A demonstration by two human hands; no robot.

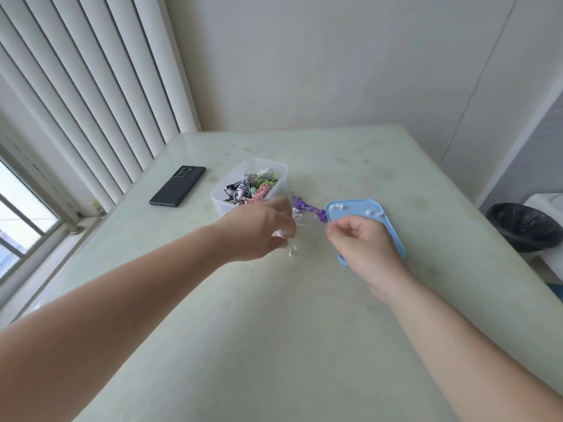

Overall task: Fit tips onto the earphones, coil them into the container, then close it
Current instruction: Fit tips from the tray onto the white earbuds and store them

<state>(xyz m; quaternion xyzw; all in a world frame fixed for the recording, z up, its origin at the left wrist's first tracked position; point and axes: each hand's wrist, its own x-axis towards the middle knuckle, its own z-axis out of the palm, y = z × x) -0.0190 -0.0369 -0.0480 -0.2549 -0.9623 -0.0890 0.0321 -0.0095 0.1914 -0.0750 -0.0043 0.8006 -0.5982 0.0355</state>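
Note:
A clear plastic container (pixel 275 169) stands mid-table, filled with several coiled earphones in mixed colours. My left hand (pixel 259 229) hovers just in front of it, blurred, gripping a pale pink and white earphone cord (pixel 297 219) that dangles below the fingers. A purple earphone bundle (pixel 304 206) lies on the table between the container and the blue lid (pixel 353 205). Small white ear tips (pixel 370 212) sit scattered on the lid. My right hand (pixel 361 239) is over the lid's near part, its fingers curled with thumb and forefinger pinched together; what they pinch is too small to tell.
A black phone (pixel 177 186) lies left of the container on the pale green table (pixel 274 315). White vertical blinds (pixel 91 102) and a window run along the left. A black-lined bin (pixel 524 225) stands off the table's right edge.

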